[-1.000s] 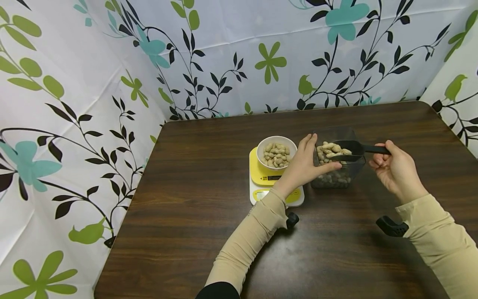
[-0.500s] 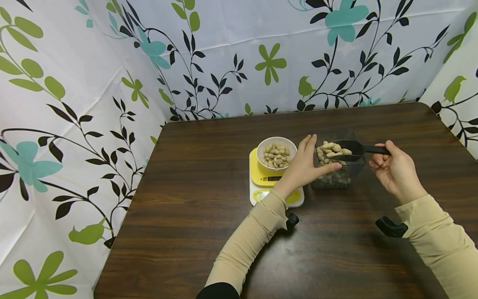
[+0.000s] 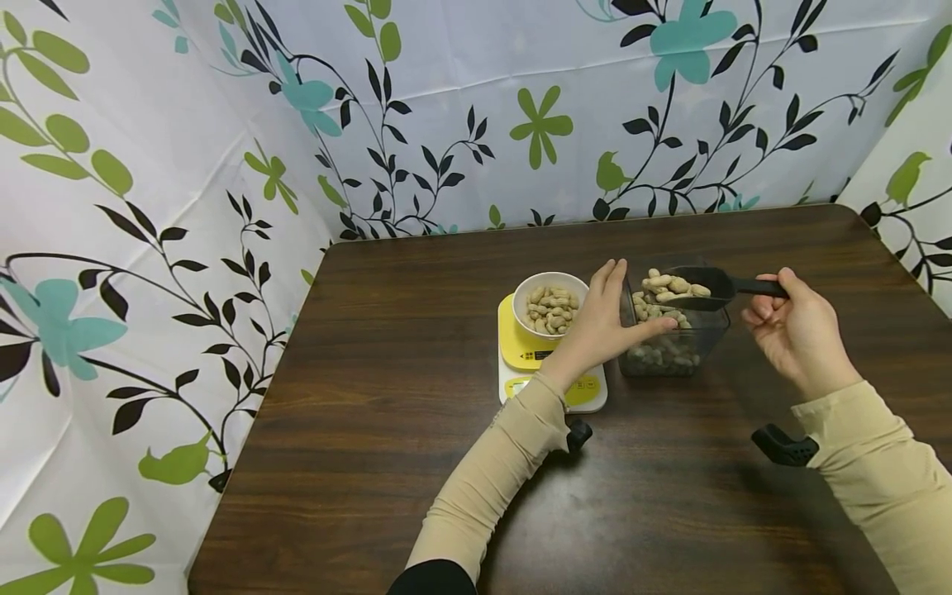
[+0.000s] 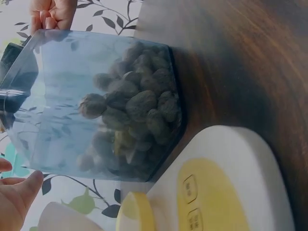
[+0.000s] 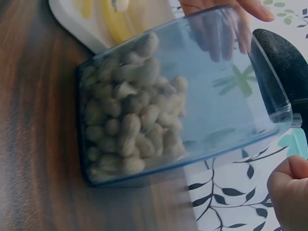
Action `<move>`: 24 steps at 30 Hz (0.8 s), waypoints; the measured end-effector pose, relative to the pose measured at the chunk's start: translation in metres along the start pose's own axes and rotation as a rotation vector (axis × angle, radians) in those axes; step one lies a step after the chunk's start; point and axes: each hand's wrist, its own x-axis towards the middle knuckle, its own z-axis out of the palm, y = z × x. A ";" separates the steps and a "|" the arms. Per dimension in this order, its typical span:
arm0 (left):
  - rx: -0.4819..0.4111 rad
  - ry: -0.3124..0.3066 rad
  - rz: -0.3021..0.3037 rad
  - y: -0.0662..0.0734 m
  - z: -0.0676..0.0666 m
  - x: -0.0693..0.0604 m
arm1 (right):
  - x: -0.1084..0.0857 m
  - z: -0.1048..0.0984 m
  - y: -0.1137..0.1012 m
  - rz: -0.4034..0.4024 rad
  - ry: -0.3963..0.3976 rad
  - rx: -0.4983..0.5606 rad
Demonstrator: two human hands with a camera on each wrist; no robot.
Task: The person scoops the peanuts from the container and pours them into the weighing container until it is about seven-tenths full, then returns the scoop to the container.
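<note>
My right hand (image 3: 803,335) grips the handle of a black scoop (image 3: 710,285), which holds several unshelled peanuts (image 3: 669,287) above the rim of a clear plastic container (image 3: 702,335). More peanuts (image 5: 139,115) fill the container's lower part, visible through its wall in the right wrist view. My left hand (image 3: 602,326) rests against the container's left side, fingers fairly straight and thumb along the near rim. Left of it, a white bowl (image 3: 519,316) of peanuts stands on a yellow and white kitchen scale (image 3: 513,351). My left forearm hides part of the scale's display.
Everything stands on a dark wooden table (image 3: 372,372). A white cloth (image 3: 446,49) printed with leaves and flowers hangs behind it and at the sides. The scale sits close beside the container.
The scoop with its peanuts has risen slightly and shifted a little right with my right hand. My left hand has moved slightly; bowl and scale stay put.
</note>
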 end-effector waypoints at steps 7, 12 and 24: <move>-0.003 0.028 0.017 -0.002 -0.011 -0.001 | 0.005 0.012 -0.003 0.004 -0.037 0.013; -0.017 0.060 0.003 -0.007 -0.024 -0.005 | 0.010 0.024 -0.001 0.009 -0.045 -0.013; -0.006 0.202 -0.053 -0.041 -0.056 -0.018 | 0.019 0.062 0.021 0.067 -0.043 -0.204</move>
